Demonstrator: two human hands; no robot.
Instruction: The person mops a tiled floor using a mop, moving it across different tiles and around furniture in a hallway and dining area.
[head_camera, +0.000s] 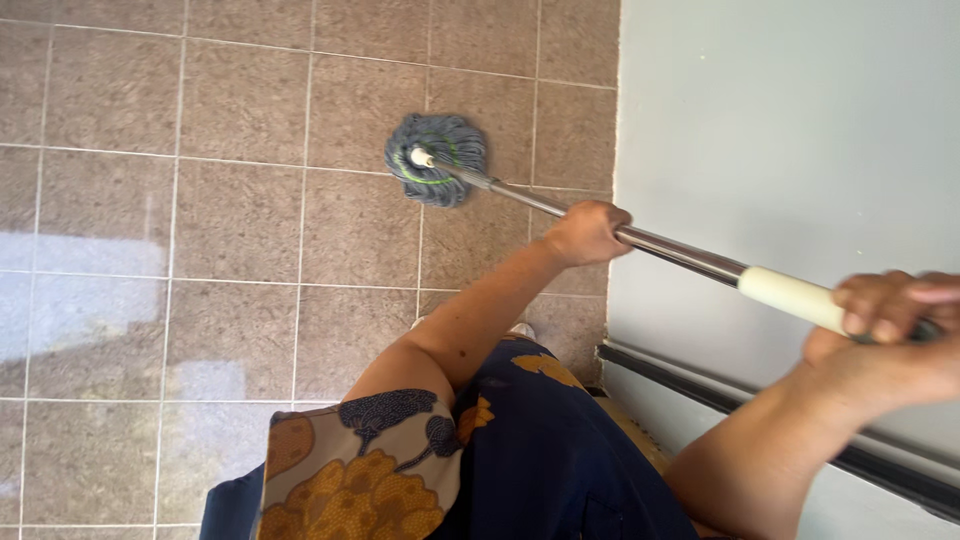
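While both hands clasp the mop handle (640, 238), the left hand (585, 232) is clenched round the bare metal shaft partway down, fingers wrapped fully about it. Nearer and to the right, the right hand (890, 325) grasps the top end just past the cream sleeve (790, 296), fingers curled over it. From there the shaft slants away to the left down to the grey string mop head (437, 158), which rests spread on the brown tiled floor (240, 220), near a pale wall (800, 130) on the right.
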